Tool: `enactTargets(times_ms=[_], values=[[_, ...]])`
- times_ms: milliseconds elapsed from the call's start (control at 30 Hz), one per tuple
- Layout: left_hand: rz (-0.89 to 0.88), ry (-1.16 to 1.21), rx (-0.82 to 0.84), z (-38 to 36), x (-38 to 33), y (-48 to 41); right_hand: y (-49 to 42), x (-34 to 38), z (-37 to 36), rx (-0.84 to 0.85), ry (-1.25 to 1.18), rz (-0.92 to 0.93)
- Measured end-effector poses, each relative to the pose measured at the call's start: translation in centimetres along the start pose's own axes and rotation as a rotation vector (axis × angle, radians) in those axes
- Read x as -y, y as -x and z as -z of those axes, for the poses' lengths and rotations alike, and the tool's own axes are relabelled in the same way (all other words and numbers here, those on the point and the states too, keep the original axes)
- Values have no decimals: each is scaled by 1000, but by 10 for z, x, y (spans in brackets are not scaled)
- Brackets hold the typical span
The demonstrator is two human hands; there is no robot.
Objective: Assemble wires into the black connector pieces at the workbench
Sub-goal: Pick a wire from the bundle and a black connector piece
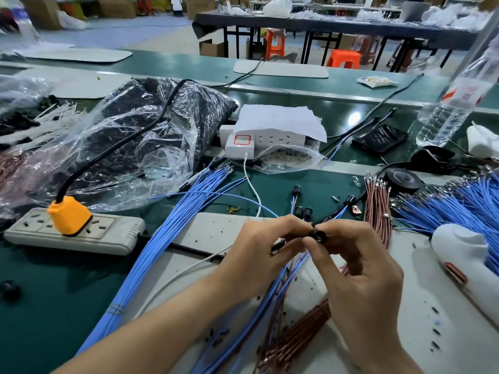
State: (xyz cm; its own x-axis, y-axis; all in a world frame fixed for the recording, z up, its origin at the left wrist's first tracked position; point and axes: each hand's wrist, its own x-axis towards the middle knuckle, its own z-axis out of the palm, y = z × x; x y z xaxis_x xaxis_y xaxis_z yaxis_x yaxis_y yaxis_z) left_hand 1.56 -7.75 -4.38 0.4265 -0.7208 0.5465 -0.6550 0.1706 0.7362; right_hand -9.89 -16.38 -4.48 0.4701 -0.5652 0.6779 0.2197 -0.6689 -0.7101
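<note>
Head view: both hands meet just above the pale mat [216, 233] at bench centre. The right hand [359, 265] pinches a black connector piece [320, 235] btwn thumb and forefinger, other fingers loosely curled below. The left hand [259, 247] is curled too, fingertips pressed to the connector's left side, prob. pinching a wire end there, though the fingers hide the exact contact. A short dark stub [278, 245] pokes out under that hand, can't tell what it is. The trailing wires [290, 282], blue and brown, run from the grip down toward the person. Stock nearby: blue wire bundle [162, 247] to the left across the mat edge, brown wire bundle [378, 209] just to the right, and a few wired black connectors [303, 211] lying just beyond the hands. Judgement: the step in hand is seating a wire terminal into the connector. To do it well, hold the housing steady w/ the right pinch and line the terminal up straight w/ its cavity. Grip the wire close to the metal tip so it doesn't buckle, push till it seats, then give a light tug to check. Mind the trailing wires don't snag on the bundles below.
</note>
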Motion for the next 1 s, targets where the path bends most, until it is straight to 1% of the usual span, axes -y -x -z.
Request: enactTargets(times_ms=[333,567,700,1000], values=[[41,9,4,0,2,1,0,-1,-2,18,-70,-86],[62,63,-5,0,2,1,1,-1,-1,-24,-141,-146],[31,54,-19,1,2,1,2,0,0,-16,-147,-127],[-35,-15,23,0,2,2,2,0,-2,19,-90,-93]])
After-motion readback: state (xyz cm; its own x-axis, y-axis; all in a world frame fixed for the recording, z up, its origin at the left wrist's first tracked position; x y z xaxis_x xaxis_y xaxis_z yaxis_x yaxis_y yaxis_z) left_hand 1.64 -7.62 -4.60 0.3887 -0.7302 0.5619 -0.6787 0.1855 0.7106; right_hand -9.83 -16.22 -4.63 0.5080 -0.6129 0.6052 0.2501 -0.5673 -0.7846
